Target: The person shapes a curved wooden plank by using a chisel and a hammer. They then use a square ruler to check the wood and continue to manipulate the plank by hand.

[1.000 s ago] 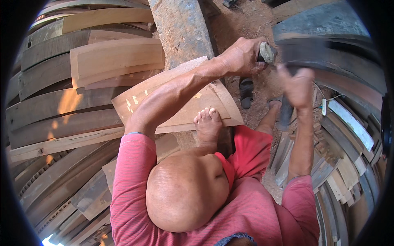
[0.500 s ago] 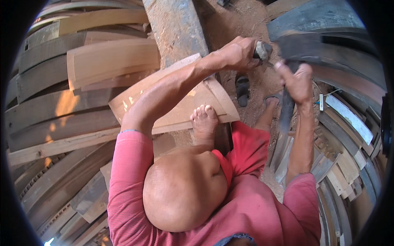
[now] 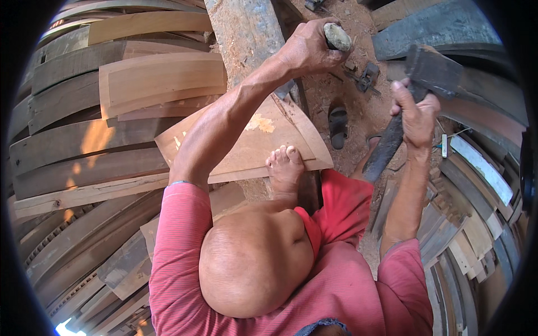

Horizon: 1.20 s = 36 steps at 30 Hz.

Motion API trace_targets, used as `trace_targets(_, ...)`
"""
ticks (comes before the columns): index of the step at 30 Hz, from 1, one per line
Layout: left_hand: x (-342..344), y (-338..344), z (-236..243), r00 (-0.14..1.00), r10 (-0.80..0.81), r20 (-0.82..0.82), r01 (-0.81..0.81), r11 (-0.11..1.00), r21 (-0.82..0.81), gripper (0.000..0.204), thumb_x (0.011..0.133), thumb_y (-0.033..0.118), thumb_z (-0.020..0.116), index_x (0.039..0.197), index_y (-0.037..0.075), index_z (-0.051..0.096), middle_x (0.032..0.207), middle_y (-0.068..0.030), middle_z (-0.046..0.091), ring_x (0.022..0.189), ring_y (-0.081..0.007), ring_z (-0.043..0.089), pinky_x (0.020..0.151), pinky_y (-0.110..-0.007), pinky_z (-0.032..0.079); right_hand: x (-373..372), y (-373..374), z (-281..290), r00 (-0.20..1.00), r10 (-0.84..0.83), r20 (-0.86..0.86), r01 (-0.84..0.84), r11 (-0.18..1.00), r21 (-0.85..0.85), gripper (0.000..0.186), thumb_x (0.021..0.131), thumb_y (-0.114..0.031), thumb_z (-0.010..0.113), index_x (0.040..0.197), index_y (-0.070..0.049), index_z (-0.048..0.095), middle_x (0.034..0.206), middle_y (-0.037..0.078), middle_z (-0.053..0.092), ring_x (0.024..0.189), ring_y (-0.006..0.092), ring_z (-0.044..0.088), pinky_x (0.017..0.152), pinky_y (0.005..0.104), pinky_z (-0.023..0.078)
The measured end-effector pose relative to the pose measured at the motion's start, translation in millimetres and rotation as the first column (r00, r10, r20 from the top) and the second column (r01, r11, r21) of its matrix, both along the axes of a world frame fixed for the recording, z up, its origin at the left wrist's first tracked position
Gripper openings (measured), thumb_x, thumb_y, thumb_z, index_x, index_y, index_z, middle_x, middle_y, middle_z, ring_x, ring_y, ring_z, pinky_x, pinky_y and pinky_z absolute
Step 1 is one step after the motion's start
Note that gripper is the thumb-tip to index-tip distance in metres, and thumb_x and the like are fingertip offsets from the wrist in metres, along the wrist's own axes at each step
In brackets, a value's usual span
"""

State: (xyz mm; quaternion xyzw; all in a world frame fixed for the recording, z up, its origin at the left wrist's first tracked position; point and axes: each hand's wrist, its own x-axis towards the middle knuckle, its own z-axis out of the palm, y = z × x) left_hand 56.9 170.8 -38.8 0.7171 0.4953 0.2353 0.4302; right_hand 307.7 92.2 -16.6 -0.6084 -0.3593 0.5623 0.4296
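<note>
My left hand (image 3: 315, 49) is closed round a chisel, whose handle end (image 3: 338, 36), pale and battered, sticks out past my fist. My forearm hides much of the tool's lower part. In my right hand (image 3: 416, 115) is a dark mallet, gripped just below its blocky head (image 3: 433, 70); its thick handle slants down toward my knee. The mallet head is apart from the chisel, to its right. Below my left forearm lies a curved brown wooden board (image 3: 246, 145) with a pale chipped patch. My bare foot (image 3: 286, 168) presses on its near edge.
A worn, dusty plank (image 3: 246, 33) runs away under the board. Curved wooden pieces (image 3: 162, 84) are stacked at left, and more timber (image 3: 471, 224) lies at right. On the sawdust-covered ground are a dark sandal (image 3: 338, 126) and a small dark metal tool (image 3: 367, 77).
My left hand has moved farther away with the chisel, its handle end now turned more toward view. The mallet has shifted right, away from the chisel, and is less blurred.
</note>
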Motion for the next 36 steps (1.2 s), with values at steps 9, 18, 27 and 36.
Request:
trace_targets(9,5,-5,-8,0.997,-0.072,-0.011,0.071,0.996,-0.057,0.034,0.081,0.01,0.072,0.113,0.001,0.065,0.094,-0.0149,0.073,0.089,-0.026,0.072,0.084,-0.038,0.057,1,32,1,0.979,-0.102,0.177,0.063,0.974,0.216,0.016,0.092,-0.017,0.074,0.083,-0.005,0.071,0.065,0.002,0.065,0.057,0.0086,0.061,0.056,0.0244,0.049)
trace_targets(18,19,-1,-28,0.987,-0.116,-0.111,0.108,0.992,-0.07,0.039,0.08,0.02,0.076,0.113,0.002,0.065,0.1,-0.0215,0.073,0.096,-0.0401,0.071,0.085,-0.046,0.057,-18,31,-10,0.964,0.125,0.235,-0.135,0.991,0.024,0.018,0.086,-0.019,0.077,0.082,-0.003,0.072,0.068,0.004,0.068,0.058,0.0091,0.064,0.054,0.027,0.051)
trace_targets(27,21,-8,-39,0.981,-0.146,-0.124,0.14,0.989,-0.055,0.037,0.081,0.026,0.077,0.107,0.002,0.066,0.099,-0.0223,0.073,0.095,-0.0406,0.071,0.082,-0.047,0.056,0,23,-33,0.923,0.295,0.245,-0.276,0.955,-0.11,0.026,0.085,-0.025,0.078,0.074,-0.003,0.069,0.068,0.007,0.069,0.057,0.0104,0.061,0.052,0.0294,0.048)
trace_targets(36,-22,-30,-10,0.976,0.152,0.157,-0.162,0.986,0.05,0.037,0.088,0.029,0.081,0.11,0.005,0.064,0.089,-0.0089,0.073,0.086,-0.0205,0.073,0.075,-0.033,0.059,-27,-7,-7,0.884,0.326,0.336,-0.319,0.945,-0.077,0.022,0.087,-0.02,0.077,0.078,-0.002,0.068,0.068,0.003,0.065,0.055,0.0101,0.057,0.053,0.0289,0.045)
